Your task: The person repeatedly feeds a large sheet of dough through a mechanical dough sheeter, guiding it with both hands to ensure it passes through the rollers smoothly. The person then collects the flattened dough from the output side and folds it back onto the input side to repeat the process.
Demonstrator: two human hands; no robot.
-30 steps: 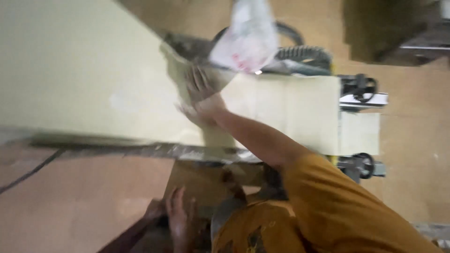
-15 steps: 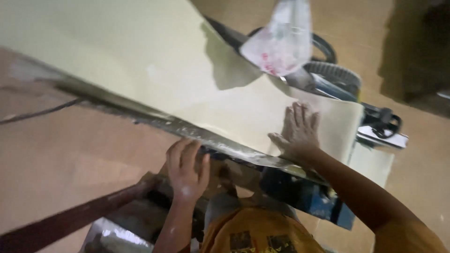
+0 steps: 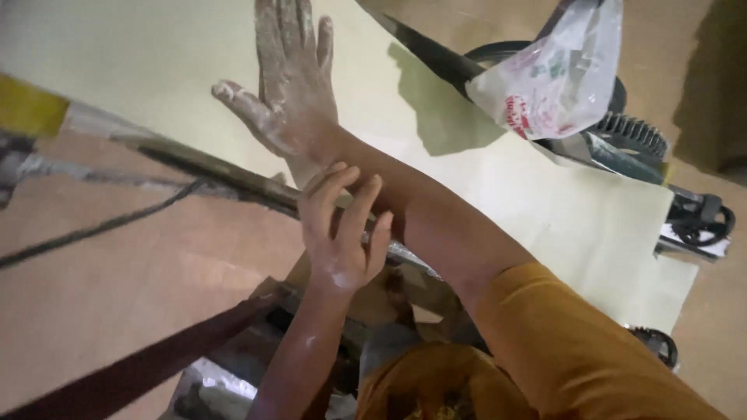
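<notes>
On pale sheet [image 3: 498,179] | right hand [image 3: 292,93] flat, fingers apart | left hand [image 3: 338,233] open on forearm | white plastic bag [image 3: 552,78] upper right

Mustard-yellow short sleeve [image 3: 576,350] on the right arm; white dust coats both hands

The right hand [image 3: 292,93] has slid further up the pale sheet [image 3: 482,171] (palm flat).

Pale cream-yellow board [image 3: 498,187] is showing plain, no pattern. Above it, translucent white plastic bag [image 3: 556,74] is carrying red and green print. Right hand [image 3: 292,85] on board is dusted white. Orange-mustard sleeve [image 3: 576,350] below board; reddish-brown bar [image 3: 140,365] lower left.
</notes>
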